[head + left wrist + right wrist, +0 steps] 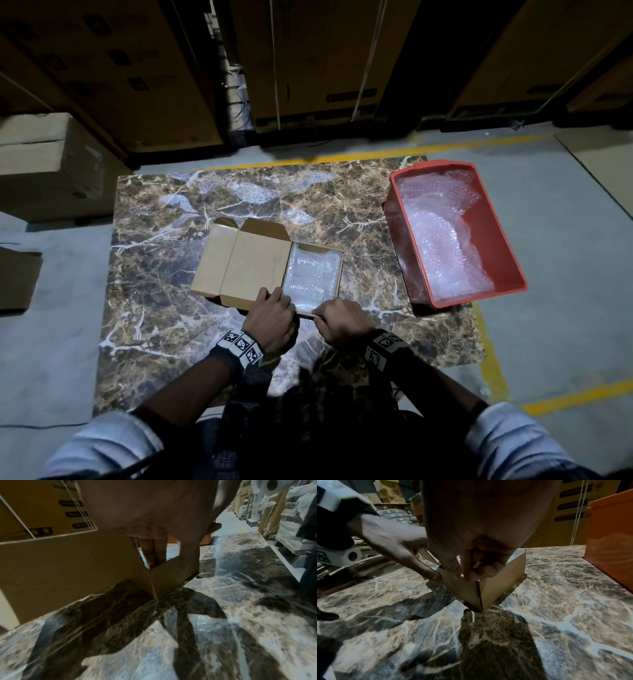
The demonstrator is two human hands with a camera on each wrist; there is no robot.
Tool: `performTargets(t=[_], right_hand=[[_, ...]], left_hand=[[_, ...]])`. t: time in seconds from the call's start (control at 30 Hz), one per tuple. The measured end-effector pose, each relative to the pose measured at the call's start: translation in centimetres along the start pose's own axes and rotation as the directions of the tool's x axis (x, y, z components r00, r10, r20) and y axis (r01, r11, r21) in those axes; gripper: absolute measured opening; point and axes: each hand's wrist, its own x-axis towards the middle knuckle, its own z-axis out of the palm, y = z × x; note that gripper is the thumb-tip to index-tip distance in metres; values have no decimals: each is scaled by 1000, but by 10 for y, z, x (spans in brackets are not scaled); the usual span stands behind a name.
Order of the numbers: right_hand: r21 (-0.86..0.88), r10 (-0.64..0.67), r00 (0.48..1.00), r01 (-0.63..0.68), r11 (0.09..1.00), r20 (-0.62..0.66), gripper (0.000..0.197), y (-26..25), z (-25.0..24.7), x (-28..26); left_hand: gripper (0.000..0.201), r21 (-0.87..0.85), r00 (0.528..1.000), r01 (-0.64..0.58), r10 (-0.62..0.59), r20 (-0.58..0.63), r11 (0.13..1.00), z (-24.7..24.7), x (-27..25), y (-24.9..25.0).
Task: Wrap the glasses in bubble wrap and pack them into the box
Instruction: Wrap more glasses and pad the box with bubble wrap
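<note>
- The bubble-wrapped glasses (310, 275) are seen lying inside the open compartment of the cardboard box (267, 267), which is filled with clear bubble wrap; single glasses cannot be told apart through the wrap.
- The box is placed near the middle of the marble-patterned table (154, 240), with its lid (239, 260) folded out flat to the left and its small side flaps spread.
- The near left corner of the box is held by the left hand (272, 317): in the left wrist view the fingers (154, 553) are reached down inside the wall while the thumb (187, 559) is pressed on the outside, so the wall is pinched.
- The near right corner is gripped by the right hand (339, 322); in the right wrist view its curled fingers (481, 569) and thumb are closed over the top edge of the near wall at that corner.
- Both hands are set close together at the near edge of the box, almost touching.
- A red plastic bin (513, 274) is stood at the right of the table, apart from the box, and loose sheets of bubble wrap (445, 240) are piled in it.
- Marker bands (239, 344) are worn on both wrists, and light blue sleeves (102, 442) are rolled back above them.
- Large brown cartons (102, 68) are stacked beyond the table on a grey floor marked with yellow lines (342, 156).
</note>
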Motion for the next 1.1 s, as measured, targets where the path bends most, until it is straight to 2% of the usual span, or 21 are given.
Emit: performTargets(t=[0.1,0.23,0.4,0.57,0.67,0.77,0.87,0.93,1.0,1.07,1.1], right_hand=[[-16,-30,999,31,999,26,26,6,-4,2],[-71,-132,990,129,989,-44,30,31,-15,-5],[-257,-293,951,310,915,103,16,54,-20,-4],[-354,-374,909,416,838,181,7,33,-25,8],[-344,-419,884,467,814,207,6,8,-14,18],[-266,-403,899,437,859,171,16,-20,1,32],[-173,-383,912,404,898,144,19,-41,7,45],[-134,-374,921,387,912,114,21,-49,1,47],[-89,-339,941,338,937,8,26,-47,-9,45],[3,-202,971,204,979,-131,27,-34,-21,43],[68,-90,976,105,992,-198,23,-24,-28,43]], left_hand=[[29,13,999,14,-14,34,1000,-8,4,3],[13,-26,1000,19,-19,3,999,-11,0,-10],[17,4,999,32,-32,-30,999,-8,-7,-21],[13,-57,988,104,-110,-112,993,-12,-10,-20],[8,-139,970,165,-187,-157,976,-9,-14,-18],[10,-279,941,268,-313,-132,922,-1,-21,-19],[26,-509,867,403,-495,-54,761,15,-29,-25],[30,-570,842,447,-539,8,689,25,-35,-27],[30,-621,823,466,-567,43,630,30,-40,-27],[29,-651,814,450,-580,18,611,33,-44,-25],[29,-635,825,418,-564,-34,649,32,-45,-23]])
